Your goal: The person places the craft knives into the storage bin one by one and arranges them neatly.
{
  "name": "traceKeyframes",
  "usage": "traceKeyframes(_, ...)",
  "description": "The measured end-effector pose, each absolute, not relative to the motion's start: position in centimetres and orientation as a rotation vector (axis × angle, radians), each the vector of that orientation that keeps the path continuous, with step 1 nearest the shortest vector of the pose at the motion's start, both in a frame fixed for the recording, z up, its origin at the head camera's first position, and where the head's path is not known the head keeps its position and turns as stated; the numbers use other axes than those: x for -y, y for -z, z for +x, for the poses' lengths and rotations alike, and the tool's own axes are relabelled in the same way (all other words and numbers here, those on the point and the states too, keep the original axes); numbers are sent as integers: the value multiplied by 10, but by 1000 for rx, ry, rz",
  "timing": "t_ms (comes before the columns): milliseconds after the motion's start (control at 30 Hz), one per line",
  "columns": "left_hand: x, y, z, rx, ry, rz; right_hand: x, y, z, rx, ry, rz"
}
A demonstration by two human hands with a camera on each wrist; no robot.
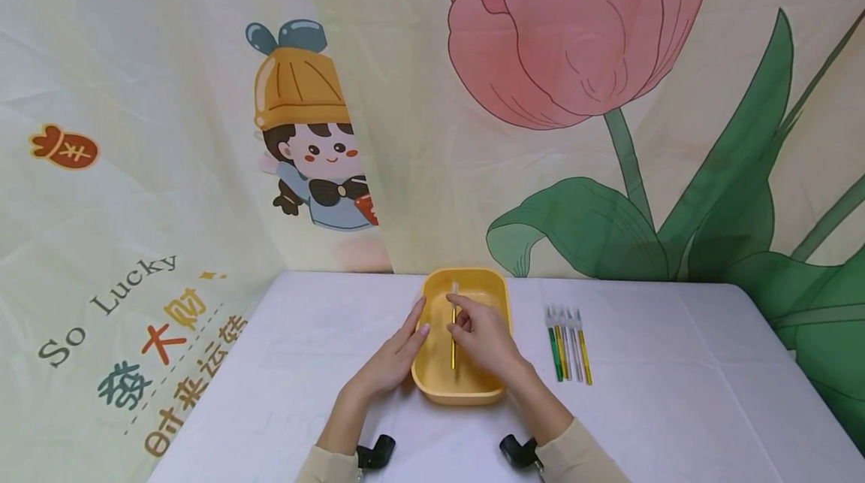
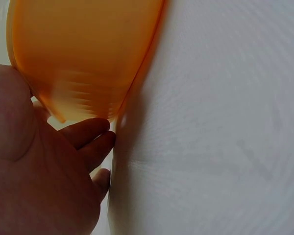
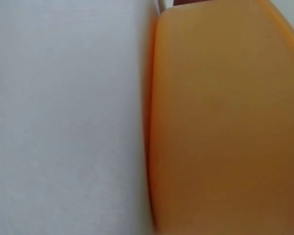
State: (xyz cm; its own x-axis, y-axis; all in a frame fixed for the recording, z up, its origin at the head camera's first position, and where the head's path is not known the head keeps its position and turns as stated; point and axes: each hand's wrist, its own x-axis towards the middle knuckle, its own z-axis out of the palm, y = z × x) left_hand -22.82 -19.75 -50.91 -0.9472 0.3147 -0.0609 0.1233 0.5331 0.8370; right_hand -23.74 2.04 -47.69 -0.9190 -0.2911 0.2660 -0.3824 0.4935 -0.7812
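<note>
A yellow tray sits on the table. At its left side, my left hand holds the wall, the thumb at the rim and the fingers against the outside. In the left wrist view, fingertips of the left hand meet the lower outer wall of the tray. Over the tray, my right hand pinches a slim gold pen-like tool with a clear cap, its length pointing away from me. The right wrist view has only the tray's outer wall and the tablecloth; the fingers are out of sight there.
Right of the tray, several similar capped tools in green, gold and silver lie side by side on the white tablecloth. A printed curtain hangs behind the table's far edge.
</note>
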Motion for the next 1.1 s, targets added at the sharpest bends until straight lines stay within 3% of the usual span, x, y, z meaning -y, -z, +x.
traceKeyframes(1100,198,512,-229,-2596,-1358,404,-3,484,-239,2813,-1330,621)
